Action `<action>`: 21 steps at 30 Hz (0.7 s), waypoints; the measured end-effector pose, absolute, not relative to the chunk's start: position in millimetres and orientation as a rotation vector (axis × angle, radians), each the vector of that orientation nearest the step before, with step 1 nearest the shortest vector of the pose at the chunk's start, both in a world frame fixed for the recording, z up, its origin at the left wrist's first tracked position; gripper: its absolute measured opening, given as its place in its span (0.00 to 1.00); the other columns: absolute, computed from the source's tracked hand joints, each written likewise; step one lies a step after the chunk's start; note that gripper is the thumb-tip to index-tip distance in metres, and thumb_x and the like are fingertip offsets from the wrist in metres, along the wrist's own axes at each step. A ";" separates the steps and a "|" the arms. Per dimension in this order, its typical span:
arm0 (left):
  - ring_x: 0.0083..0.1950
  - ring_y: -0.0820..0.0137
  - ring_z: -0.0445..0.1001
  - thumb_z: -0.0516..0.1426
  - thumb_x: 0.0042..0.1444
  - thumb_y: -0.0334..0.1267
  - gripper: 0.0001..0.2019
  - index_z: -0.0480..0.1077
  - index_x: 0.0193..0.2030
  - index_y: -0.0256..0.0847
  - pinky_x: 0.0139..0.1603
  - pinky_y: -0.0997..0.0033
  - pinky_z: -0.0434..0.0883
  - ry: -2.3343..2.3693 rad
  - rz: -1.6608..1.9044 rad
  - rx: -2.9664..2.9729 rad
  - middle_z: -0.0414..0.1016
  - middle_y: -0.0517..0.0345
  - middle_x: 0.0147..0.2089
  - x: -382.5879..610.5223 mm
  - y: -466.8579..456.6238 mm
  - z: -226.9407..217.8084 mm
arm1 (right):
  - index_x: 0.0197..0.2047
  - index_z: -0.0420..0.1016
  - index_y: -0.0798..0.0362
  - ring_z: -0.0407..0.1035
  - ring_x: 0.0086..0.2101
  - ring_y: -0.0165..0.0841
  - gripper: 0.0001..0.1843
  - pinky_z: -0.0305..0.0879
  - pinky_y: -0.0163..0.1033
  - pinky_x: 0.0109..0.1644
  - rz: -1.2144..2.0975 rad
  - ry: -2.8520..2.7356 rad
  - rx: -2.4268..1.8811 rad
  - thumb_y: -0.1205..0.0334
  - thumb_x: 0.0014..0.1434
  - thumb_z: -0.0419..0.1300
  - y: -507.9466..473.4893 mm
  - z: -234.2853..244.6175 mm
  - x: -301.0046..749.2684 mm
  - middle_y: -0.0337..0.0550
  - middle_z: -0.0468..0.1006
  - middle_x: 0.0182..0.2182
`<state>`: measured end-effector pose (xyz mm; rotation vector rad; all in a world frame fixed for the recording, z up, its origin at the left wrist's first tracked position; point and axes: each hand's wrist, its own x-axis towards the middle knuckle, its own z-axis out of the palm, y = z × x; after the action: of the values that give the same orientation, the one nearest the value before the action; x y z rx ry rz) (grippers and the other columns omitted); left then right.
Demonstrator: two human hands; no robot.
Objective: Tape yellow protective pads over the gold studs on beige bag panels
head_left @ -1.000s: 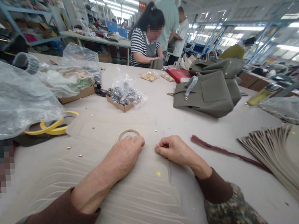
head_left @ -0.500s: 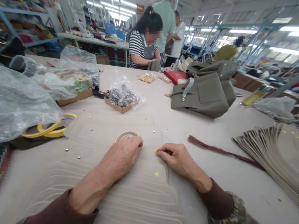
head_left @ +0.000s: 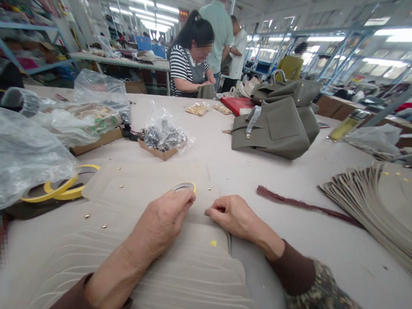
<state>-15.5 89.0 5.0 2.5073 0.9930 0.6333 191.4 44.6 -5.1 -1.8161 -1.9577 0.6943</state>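
My left hand (head_left: 164,221) rests knuckles-up on a fanned stack of beige leather panels (head_left: 186,278), its fingers curled and their tips touching a thin yellow tape ring (head_left: 183,188). My right hand (head_left: 233,216) lies beside it on the top panel's edge, fingers pinched together on something too small to name. A tiny yellow scrap (head_left: 212,243) sits on the panel between my wrists. Small brass studs (head_left: 104,226) dot the panels to the left.
Yellow tape rolls (head_left: 62,188) and large plastic bags (head_left: 15,149) lie at left. A cardboard tray of dark hardware (head_left: 161,141) sits ahead, olive handbags (head_left: 278,126) beyond. Fanned panels (head_left: 386,212) and a maroon strip (head_left: 301,205) lie right. People stand at the far end.
My right hand drew back left toward my left hand; the small yellow piece seen at its fingertips half a second ago no longer shows. The view shifted slightly.
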 end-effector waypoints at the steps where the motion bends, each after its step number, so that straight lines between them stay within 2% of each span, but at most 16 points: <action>1: 0.40 0.69 0.72 0.46 0.66 0.35 0.08 0.66 0.44 0.43 0.42 0.72 0.66 0.961 0.679 2.484 0.74 0.60 0.39 -15.0 87.8 5.4 | 0.19 0.75 0.55 0.60 0.18 0.26 0.17 0.49 0.33 0.23 0.759 -1.972 -1.755 0.61 0.58 0.59 44.8 -3.5 194.7 0.35 0.69 0.14; 3: 0.39 0.71 0.74 0.47 0.66 0.37 0.09 0.66 0.47 0.45 0.41 0.74 0.67 0.918 0.712 2.430 0.76 0.61 0.40 -13.5 85.6 6.3 | 0.22 0.77 0.56 0.63 0.20 0.27 0.16 0.53 0.32 0.24 0.799 -1.887 -1.640 0.61 0.59 0.58 45.5 -1.7 199.0 0.36 0.72 0.17; 5: 0.37 0.72 0.75 0.47 0.66 0.38 0.12 0.64 0.54 0.46 0.39 0.75 0.68 0.921 0.677 2.407 0.77 0.62 0.39 -11.8 83.8 7.0 | 0.33 0.80 0.55 0.69 0.26 0.29 0.09 0.61 0.32 0.30 0.762 -1.731 -1.510 0.63 0.59 0.59 46.4 -1.4 198.9 0.39 0.79 0.26; 8: 0.34 0.71 0.76 0.47 0.66 0.39 0.18 0.58 0.62 0.45 0.35 0.75 0.68 0.967 0.641 2.420 0.78 0.61 0.36 -9.7 81.7 7.4 | 0.42 0.79 0.55 0.72 0.31 0.31 0.10 0.67 0.35 0.38 0.649 -1.690 -1.286 0.66 0.57 0.60 47.4 -1.8 192.1 0.44 0.81 0.34; 13: 0.33 0.70 0.77 0.47 0.66 0.39 0.17 0.56 0.60 0.45 0.34 0.74 0.68 0.987 0.613 2.394 0.78 0.62 0.36 -8.0 79.0 5.6 | 0.40 0.76 0.55 0.71 0.32 0.30 0.08 0.67 0.35 0.39 0.389 -1.864 -1.115 0.70 0.59 0.57 47.4 -3.5 180.5 0.44 0.79 0.32; 18: 0.32 0.68 0.76 0.47 0.65 0.39 0.15 0.57 0.58 0.45 0.33 0.72 0.66 1.037 0.575 2.388 0.77 0.63 0.34 -6.5 78.2 5.1 | 0.34 0.74 0.54 0.68 0.27 0.29 0.07 0.64 0.33 0.34 0.255 -1.945 -1.121 0.71 0.59 0.55 47.6 -7.8 176.3 0.40 0.76 0.27; 21: 0.33 0.69 0.75 0.46 0.66 0.39 0.11 0.60 0.53 0.45 0.33 0.72 0.65 1.060 0.566 2.383 0.76 0.61 0.35 -4.7 78.6 7.1 | 0.32 0.74 0.55 0.66 0.25 0.28 0.08 0.62 0.32 0.32 0.166 -1.947 -1.162 0.71 0.57 0.54 48.1 -9.8 175.4 0.39 0.74 0.24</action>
<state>-4.7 78.6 7.1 2.3827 1.0597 0.5658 175.4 48.1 -9.8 -1.1624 -1.9467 0.1661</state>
